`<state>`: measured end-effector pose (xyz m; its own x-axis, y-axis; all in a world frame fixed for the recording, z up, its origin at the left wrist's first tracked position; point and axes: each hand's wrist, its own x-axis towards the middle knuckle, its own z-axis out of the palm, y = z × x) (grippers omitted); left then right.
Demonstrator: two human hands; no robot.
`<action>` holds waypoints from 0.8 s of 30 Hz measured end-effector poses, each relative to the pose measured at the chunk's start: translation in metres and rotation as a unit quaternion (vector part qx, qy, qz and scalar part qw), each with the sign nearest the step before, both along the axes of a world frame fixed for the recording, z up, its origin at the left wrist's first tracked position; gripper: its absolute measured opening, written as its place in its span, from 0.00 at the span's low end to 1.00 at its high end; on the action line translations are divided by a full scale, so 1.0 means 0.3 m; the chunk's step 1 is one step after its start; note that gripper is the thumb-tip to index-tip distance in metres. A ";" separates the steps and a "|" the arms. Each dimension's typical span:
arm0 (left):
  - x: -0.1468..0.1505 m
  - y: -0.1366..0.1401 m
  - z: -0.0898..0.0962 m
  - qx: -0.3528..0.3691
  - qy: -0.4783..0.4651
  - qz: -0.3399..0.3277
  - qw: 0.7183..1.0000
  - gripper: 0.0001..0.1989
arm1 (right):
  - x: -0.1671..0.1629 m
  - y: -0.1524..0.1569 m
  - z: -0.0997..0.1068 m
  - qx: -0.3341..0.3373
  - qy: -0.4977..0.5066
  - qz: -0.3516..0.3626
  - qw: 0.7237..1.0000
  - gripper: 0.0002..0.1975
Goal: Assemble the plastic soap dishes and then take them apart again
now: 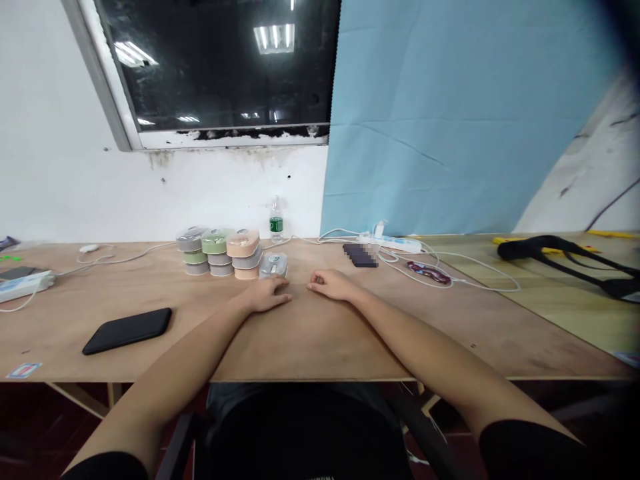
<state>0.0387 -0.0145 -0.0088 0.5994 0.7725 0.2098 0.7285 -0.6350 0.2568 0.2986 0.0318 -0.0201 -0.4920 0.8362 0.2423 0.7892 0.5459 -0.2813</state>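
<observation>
My left hand (267, 295) rests on the wooden table (310, 347), holding nothing, its thumb stretched toward the right. Just behind it sits a single small grey box (273, 265) with a clear lid; its lower part is partly covered by my fingers. To the left of that box stand stacks of similar lidded boxes: a pink-topped stack (243, 245), a green-topped stack (218, 243) and a grey-topped stack (191, 239). My right hand (331, 285) lies on the table, apart from the left, with its fingers curled in and nothing visible in them.
A black phone (127, 331) lies at the left. Behind are a plastic bottle (276, 220), a dark partly blurred object (360, 255), a power strip (397, 244) with white cables, and a dark red glossy item (429, 272). A black strap-like frame (560, 257) lies far right.
</observation>
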 end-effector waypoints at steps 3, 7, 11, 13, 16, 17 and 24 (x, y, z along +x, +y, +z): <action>-0.001 -0.001 -0.001 -0.018 0.015 0.014 1.000 0.31 | 0.001 -0.002 0.002 -0.001 -0.001 0.001 1.000 0.15; -0.001 -0.001 -0.003 -0.025 0.015 0.022 0.999 0.31 | 0.001 -0.009 0.007 -0.003 0.001 0.000 1.000 0.15; 0.000 0.000 -0.003 -0.028 0.012 0.027 0.999 0.32 | 0.000 -0.015 0.011 0.001 0.004 0.004 1.000 0.15; 0.001 -0.002 -0.001 -0.031 0.012 0.027 0.999 0.32 | -0.001 -0.017 0.013 0.000 0.005 0.003 1.000 0.15; 0.002 -0.006 0.003 -0.030 0.010 0.030 0.999 0.31 | -0.002 -0.019 0.013 0.002 0.004 0.004 1.000 0.15; 0.002 -0.008 0.004 -0.028 0.009 0.030 0.999 0.31 | -0.002 -0.019 0.013 0.003 0.004 0.005 1.000 0.15; 0.001 -0.008 0.000 -0.027 0.003 0.029 0.999 0.31 | 0.002 -0.012 0.005 0.005 0.009 0.009 1.000 0.15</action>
<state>0.0390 -0.0168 -0.0089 0.5545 0.8159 0.1637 0.7652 -0.5773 0.2850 0.2991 0.0282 -0.0186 -0.5020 0.8250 0.2597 0.7747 0.5624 -0.2890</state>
